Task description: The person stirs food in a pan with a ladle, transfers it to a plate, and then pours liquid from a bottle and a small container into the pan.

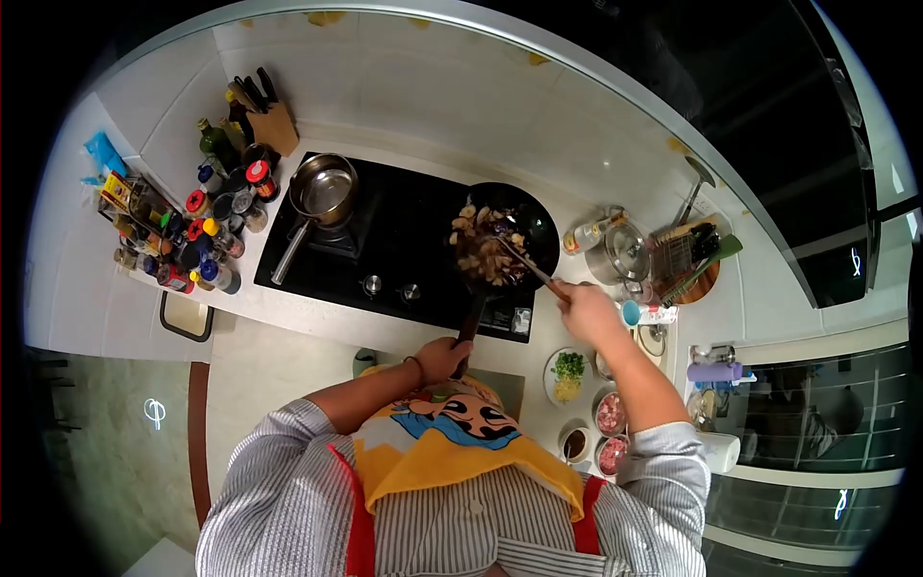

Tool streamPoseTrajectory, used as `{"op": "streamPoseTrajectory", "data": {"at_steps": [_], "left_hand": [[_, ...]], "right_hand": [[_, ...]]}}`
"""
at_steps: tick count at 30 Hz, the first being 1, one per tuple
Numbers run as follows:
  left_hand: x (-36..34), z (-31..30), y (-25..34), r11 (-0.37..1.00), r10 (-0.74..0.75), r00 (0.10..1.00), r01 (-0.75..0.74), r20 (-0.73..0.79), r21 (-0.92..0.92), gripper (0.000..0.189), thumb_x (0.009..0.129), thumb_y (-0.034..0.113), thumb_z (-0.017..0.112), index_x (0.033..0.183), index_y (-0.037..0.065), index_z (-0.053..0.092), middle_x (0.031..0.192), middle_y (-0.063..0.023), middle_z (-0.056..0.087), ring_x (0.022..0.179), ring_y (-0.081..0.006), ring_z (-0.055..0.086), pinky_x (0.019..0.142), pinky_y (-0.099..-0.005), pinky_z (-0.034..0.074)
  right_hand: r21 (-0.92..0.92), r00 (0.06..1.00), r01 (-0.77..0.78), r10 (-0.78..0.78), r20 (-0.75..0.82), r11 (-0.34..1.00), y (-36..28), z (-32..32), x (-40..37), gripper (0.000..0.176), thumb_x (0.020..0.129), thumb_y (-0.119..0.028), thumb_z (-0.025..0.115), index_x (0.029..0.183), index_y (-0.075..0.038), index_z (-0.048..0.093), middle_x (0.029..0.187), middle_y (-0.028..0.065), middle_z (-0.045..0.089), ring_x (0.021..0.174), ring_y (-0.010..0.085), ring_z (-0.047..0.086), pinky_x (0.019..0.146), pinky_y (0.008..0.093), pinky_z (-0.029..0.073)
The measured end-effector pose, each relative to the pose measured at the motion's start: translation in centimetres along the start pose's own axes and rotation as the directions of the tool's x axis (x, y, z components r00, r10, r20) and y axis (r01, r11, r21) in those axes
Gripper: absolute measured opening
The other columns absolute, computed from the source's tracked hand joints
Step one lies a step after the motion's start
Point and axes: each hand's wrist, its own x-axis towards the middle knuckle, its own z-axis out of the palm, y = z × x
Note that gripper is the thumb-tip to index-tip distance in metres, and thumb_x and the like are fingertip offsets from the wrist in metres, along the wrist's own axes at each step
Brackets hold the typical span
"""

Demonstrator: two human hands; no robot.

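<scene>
A black wok (538, 216) sits on the right side of the black cooktop (404, 231), with browned, sliced food (486, 245) in its left half. My left hand (444, 360) is closed around the wok's dark handle (472, 322), near the counter's front edge. In my right hand (588, 313) is a long-handled spatula (531, 264), gripped by its wooden end. Its far end reaches into the food, which hides the tip. To the left on the cooktop stands a steel saucepan (324, 188), its handle pointing toward the front left.
Several sauce bottles and jars (207, 231) and a knife block (274, 128) crowd the left corner. Right of the cooktop are a lidded steel pot (618, 255), a plate (555, 389) of chopped greens, bowls of raw meat (611, 413) and a cup of dark sauce (576, 443).
</scene>
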Motion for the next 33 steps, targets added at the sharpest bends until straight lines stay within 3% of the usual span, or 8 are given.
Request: {"op": "streamPoseTrajectory", "data": {"at_steps": [5,9,14,17,20,25,29,33], "left_hand": [[-0.1,-0.2,0.0,1.000,0.013,1.000,-0.013,0.022,0.018,0.048,0.103,0.045,0.051,0.096,0.000,0.065,0.082,-0.0061,0.066,0.072,-0.0178,0.061,0.073,-0.0332,0.050],[0.0,-0.3,-0.2,1.000,0.013,0.999,-0.012,0.048,-0.027,0.048,0.103,0.046,0.050,0.096,0.001,0.065,0.082,-0.0057,0.066,0.071,-0.0175,0.061,0.071,-0.0327,0.050],[-1.2,-0.4,1.4,0.999,-0.007,1.000,0.006,0.027,0.037,0.049,0.103,0.047,0.049,0.097,0.001,0.065,0.081,-0.0056,0.065,0.070,-0.0174,0.061,0.069,-0.0331,0.050],[-0.7,-0.2,1.4,0.999,-0.008,1.000,0.007,0.017,0.048,0.049,0.103,0.047,0.049,0.098,0.001,0.066,0.080,-0.0059,0.066,0.071,-0.0178,0.061,0.069,-0.0335,0.050],[-0.4,-0.3,0.9,0.998,-0.006,1.000,0.005,0.008,0.068,0.049,0.103,0.047,0.049,0.098,0.001,0.067,0.081,-0.0068,0.067,0.073,-0.0190,0.063,0.071,-0.0344,0.051],[-0.3,-0.1,0.8,0.986,0.041,0.998,-0.032,-0.048,0.165,0.050,0.103,0.047,0.049,0.097,0.000,0.067,0.083,-0.0081,0.069,0.076,-0.0206,0.065,0.075,-0.0353,0.052],[-0.4,-0.3,1.0,0.998,0.004,1.000,-0.005,0.018,0.056,0.050,0.102,0.047,0.049,0.096,0.000,0.067,0.083,-0.0080,0.068,0.077,-0.0203,0.065,0.076,-0.0353,0.051],[1.0,-0.2,-1.1,0.981,0.059,0.997,-0.050,-0.043,0.185,0.049,0.103,0.046,0.049,0.095,0.000,0.066,0.082,-0.0075,0.068,0.077,-0.0197,0.065,0.075,-0.0345,0.051]], "right_hand": [[-0.172,0.995,-0.054,0.068,0.076,0.984,-1.5,-8.1,-4.2,0.041,0.090,-0.016,0.063,0.131,-0.019,0.068,0.105,0.0184,0.071,0.093,0.0379,0.070,0.083,0.0472,0.057],[-0.206,0.999,-0.016,0.021,0.025,0.978,0.0,-2.7,-2.7,0.045,0.088,-0.014,0.064,0.132,-0.016,0.068,0.107,0.0201,0.069,0.090,0.0371,0.071,0.082,0.0471,0.058],[0.073,0.981,-0.105,0.116,-0.158,0.992,3.1,2.6,1.9,0.040,0.088,-0.013,0.063,0.127,-0.011,0.070,0.099,0.0257,0.070,0.090,0.0422,0.069,0.081,0.0485,0.057],[0.364,0.969,-0.029,0.116,-0.218,0.931,2.2,5.7,2.8,0.042,0.088,-0.011,0.062,0.129,-0.011,0.068,0.097,0.0261,0.070,0.094,0.0439,0.068,0.085,0.0473,0.056],[0.353,0.988,-0.027,0.078,-0.131,0.935,1.4,4.1,1.1,0.043,0.088,-0.012,0.063,0.130,-0.013,0.068,0.100,0.0260,0.070,0.095,0.0437,0.067,0.086,0.0471,0.056],[-0.006,0.996,-0.084,0.084,0.032,0.996,-0.7,-6.6,-3.7,0.042,0.088,-0.012,0.064,0.130,-0.017,0.070,0.105,0.0204,0.071,0.096,0.0400,0.069,0.084,0.0480,0.056],[-0.092,0.994,-0.010,0.020,0.107,0.996,-0.7,-4.9,-3.6,0.042,0.088,-0.012,0.064,0.129,-0.018,0.070,0.103,0.0201,0.070,0.093,0.0382,0.070,0.082,0.0486,0.056],[0.006,0.996,-0.054,0.054,-0.066,0.999,1.2,0.3,-0.8,0.042,0.088,-0.013,0.064,0.129,-0.014,0.069,0.101,0.0242,0.070,0.091,0.0403,0.070,0.081,0.0492,0.056]]}}
